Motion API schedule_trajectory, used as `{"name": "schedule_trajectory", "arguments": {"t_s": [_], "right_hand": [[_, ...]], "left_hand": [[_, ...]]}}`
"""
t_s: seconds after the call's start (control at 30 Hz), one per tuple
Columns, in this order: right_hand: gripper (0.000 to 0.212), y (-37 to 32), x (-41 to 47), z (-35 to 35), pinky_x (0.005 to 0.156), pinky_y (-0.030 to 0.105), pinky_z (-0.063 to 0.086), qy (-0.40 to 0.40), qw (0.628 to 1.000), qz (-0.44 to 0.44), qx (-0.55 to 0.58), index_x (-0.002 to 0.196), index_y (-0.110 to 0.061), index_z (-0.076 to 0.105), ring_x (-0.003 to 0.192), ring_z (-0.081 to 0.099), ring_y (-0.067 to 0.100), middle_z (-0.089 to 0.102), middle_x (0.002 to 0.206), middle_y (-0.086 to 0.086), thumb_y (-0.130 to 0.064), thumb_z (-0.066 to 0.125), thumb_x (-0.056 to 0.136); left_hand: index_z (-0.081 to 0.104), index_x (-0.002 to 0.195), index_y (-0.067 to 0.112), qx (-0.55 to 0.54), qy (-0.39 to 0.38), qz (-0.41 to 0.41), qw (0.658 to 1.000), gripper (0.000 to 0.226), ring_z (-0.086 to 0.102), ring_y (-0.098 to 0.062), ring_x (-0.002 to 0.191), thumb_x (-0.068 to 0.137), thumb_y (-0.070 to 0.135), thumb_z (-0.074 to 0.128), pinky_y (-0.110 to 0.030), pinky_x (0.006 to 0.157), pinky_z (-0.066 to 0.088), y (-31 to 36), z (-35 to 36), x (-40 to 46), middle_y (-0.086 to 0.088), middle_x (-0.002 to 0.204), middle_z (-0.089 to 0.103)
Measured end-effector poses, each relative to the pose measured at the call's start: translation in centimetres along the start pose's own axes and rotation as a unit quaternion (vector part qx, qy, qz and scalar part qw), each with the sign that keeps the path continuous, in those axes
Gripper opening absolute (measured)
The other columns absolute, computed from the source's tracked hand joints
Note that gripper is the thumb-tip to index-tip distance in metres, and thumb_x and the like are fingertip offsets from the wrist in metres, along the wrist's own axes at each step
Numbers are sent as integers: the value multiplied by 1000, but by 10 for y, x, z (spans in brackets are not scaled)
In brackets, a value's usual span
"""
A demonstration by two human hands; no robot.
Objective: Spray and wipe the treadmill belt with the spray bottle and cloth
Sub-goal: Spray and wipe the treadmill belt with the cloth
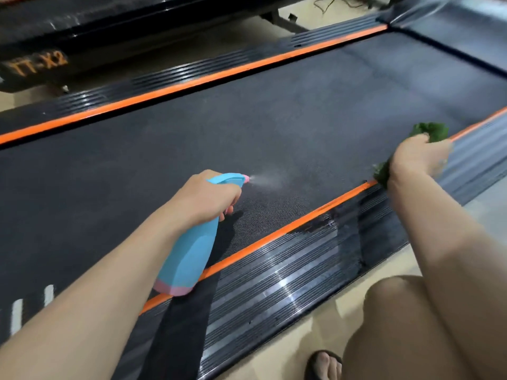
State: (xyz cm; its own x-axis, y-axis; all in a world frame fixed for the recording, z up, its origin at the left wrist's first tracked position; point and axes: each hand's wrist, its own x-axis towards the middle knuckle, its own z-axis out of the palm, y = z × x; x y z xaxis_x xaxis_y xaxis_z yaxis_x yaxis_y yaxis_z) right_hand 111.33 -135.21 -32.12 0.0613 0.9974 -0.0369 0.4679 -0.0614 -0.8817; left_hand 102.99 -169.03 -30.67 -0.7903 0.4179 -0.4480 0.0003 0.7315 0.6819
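Both hands were busy: my left hand [204, 197] gripped the blue spray bottle [189, 250] by its neck, a finger on the trigger, nozzle aimed across the treadmill belt [247, 127] so the mist [267, 181] fell near its right edge; my right hand [419, 157] held the green cloth [429, 131] bunched over the orange strip [343, 197] at that edge, close enough, I judged, to wipe the wet patch next.

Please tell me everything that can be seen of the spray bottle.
The spray bottle looks like light blue plastic, with a pink band at its base and a pink nozzle tip. The left hand grips its neck, fingers around the trigger. It is held tilted in the air over the treadmill belt, nozzle towards the belt's middle, and a fine white mist leaves the nozzle. Nothing else touches it.
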Motion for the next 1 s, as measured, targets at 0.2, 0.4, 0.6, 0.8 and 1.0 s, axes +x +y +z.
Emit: {"name": "schedule_trajectory", "arguments": {"t_s": [0.2, 0.4, 0.6, 0.8, 1.0], "right_hand": [[40, -15, 6, -19, 91, 28, 30, 66, 995, -51, 50, 140, -13, 42, 126, 51, 29, 51, 140, 13, -29, 36, 103], [39, -10, -6, -12, 90, 32, 34, -10, 993, -117, 17, 134, -9, 46, 121, 51, 30, 52, 134, 16, -31, 38, 102], [36, -5, -13, 0, 80, 28, 28, -62, 984, -165, -6, 132, -13, 47, 117, 52, 28, 53, 130, 15, -31, 39, 102], [33, -1, -12, 10, 79, 27, 33, -147, 961, -230, -38, 122, -14, 55, 105, 53, 26, 60, 122, 14, -33, 44, 98], [29, 17, -36, 44, 92, 41, 48, -337, 809, -433, -210, 117, -19, 61, 106, 59, 36, 64, 111, 16, -34, 52, 94]], "left_hand": [[77, 75, 34, -1, 16, 48, 999, 22, 69, -20, 57, 65, 39, 58, -46, 97, 60, 10, 3, -3, 13, 104, 81], [80, 111, 30, 24, 13, 38, 999, 56, 67, -15, 56, 62, 38, 53, -46, 95, 62, 13, 10, -1, 5, 71, 76], [78, 92, 34, 50, -14, 54, 997, 41, 73, -22, 64, 60, 44, 54, -51, 93, 62, 10, 14, 3, 8, 84, 79], [79, 98, 49, 42, -19, 64, 997, 44, 67, -17, 57, 64, 39, 55, -45, 92, 62, 5, 15, 10, 5, 76, 78], [76, 71, 42, -103, 69, 92, 988, 23, 69, -23, 68, 66, 30, 57, -30, 69, 55, -13, -3, 14, 6, 110, 81]]}}
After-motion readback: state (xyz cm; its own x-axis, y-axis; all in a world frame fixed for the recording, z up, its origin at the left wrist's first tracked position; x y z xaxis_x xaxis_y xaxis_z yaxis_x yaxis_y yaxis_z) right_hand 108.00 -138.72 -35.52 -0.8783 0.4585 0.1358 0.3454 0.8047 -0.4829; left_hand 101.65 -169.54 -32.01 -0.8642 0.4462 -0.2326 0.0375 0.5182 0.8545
